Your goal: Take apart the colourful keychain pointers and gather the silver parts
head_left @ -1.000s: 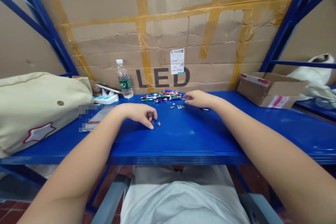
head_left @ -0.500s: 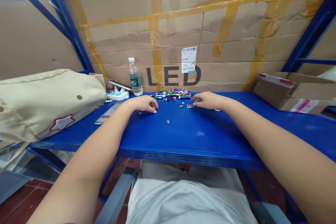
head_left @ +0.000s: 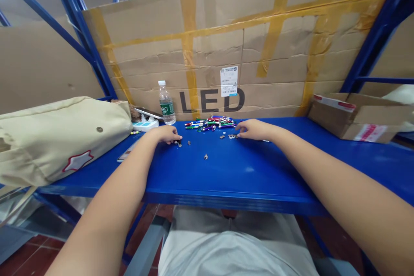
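Here, the water bottle (head_left: 167,103) serves as landmark on the blue worktop (head_left: 246,172). Just right of it and nearer the person, the left hand (head_left: 165,133) rests palm down, grip closed on a small metal part (head_left: 177,142). Further right lies the pen pile (head_left: 210,122); beyond it, the right hand (head_left: 254,130) touches loose metal pieces (head_left: 230,136), grip state not discernible.

Small metal pieces (head_left: 205,156) scattered flat on blue shelf, some at fingertips of both hands; colourful pen-like pile (head_left: 210,122) just behind.
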`<state>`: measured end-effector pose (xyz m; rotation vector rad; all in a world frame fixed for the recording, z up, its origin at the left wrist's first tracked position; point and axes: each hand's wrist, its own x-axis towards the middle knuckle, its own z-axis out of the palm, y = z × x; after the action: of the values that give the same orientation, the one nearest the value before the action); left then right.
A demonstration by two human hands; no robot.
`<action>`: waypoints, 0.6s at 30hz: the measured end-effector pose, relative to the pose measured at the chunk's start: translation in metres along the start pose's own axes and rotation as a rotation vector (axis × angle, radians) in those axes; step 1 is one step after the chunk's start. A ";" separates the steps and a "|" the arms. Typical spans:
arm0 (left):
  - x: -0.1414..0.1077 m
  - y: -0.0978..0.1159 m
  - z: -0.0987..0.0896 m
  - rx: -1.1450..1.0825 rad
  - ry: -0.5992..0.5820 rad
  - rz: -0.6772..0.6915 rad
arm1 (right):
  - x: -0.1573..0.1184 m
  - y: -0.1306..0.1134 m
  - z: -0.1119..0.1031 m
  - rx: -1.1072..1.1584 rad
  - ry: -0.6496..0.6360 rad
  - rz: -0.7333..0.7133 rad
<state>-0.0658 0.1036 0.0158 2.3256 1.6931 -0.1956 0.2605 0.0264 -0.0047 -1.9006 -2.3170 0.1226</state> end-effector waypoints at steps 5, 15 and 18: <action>0.007 0.015 0.008 -0.021 0.001 0.067 | 0.004 0.000 0.004 -0.044 -0.026 -0.049; 0.009 0.007 0.006 -0.084 0.071 0.487 | 0.007 0.004 0.010 0.023 -0.001 -0.057; 0.011 0.013 0.008 -0.126 0.007 0.524 | 0.009 0.004 0.012 0.041 0.019 -0.070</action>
<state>-0.0498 0.1071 0.0067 2.5691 1.0094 0.0207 0.2606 0.0360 -0.0169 -1.7917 -2.3464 0.1424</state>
